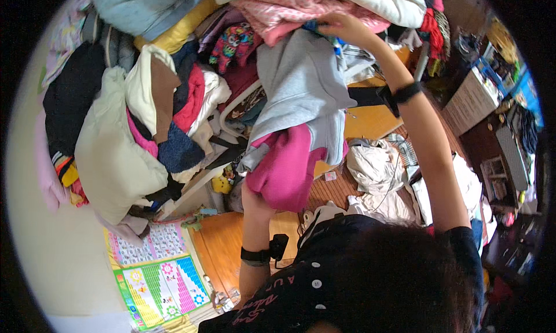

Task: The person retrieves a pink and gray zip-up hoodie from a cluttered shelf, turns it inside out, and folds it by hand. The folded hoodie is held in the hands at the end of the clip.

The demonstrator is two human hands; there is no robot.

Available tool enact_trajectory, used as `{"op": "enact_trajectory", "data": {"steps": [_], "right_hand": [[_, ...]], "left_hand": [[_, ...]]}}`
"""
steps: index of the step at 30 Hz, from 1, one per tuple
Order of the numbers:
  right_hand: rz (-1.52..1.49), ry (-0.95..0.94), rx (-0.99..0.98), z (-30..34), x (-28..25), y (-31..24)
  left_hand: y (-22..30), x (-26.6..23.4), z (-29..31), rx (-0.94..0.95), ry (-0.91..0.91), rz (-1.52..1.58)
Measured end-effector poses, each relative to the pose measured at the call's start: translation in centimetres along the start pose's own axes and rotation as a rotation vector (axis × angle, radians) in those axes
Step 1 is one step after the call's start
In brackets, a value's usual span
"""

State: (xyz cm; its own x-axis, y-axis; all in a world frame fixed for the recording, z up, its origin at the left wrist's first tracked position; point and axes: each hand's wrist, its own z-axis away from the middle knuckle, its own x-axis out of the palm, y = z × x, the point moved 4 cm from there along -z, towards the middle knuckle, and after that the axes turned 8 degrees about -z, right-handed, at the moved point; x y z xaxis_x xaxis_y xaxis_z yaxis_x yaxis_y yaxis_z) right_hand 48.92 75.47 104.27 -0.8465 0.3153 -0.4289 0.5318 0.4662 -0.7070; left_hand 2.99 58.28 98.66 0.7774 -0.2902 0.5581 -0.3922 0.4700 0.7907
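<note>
A grey sweatshirt (pixel 301 84) with a magenta part (pixel 286 170) hangs in front of me. My left hand (pixel 258 201) is at the lower edge of the magenta cloth, which covers its fingers. Further off, my right hand (pixel 346 29) reaches into the top of the pile, fingers bent onto a blue cloth (pixel 311 26). That spot lies against a pink patterned blanket (pixel 289 11), just above the sweatshirt's far end. Black bands with small devices sit on both my wrists.
Heaped clothes, including a cream padded garment (pixel 113 142), a black garment (pixel 75 95) and a dark blue fuzzy piece (pixel 180 148), fill the left. A white metal frame (pixel 194 188) runs beneath them. Pale clothes (pixel 379 170) lie at right. A colourful chart (pixel 162 292) is at lower left.
</note>
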Motion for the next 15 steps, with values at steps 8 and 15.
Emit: {"op": "enact_trajectory", "data": {"steps": [8,15], "right_hand": [[-0.099,-0.227,0.879,27.8,5.9,-2.9],[-0.822,0.012,0.962,30.7,14.8,-5.4]], "left_hand": [[-7.8,1.7,-1.5,-0.538,-0.183,0.481],[-5.6,2.8,-0.5,-0.442,-0.298,0.315]]}}
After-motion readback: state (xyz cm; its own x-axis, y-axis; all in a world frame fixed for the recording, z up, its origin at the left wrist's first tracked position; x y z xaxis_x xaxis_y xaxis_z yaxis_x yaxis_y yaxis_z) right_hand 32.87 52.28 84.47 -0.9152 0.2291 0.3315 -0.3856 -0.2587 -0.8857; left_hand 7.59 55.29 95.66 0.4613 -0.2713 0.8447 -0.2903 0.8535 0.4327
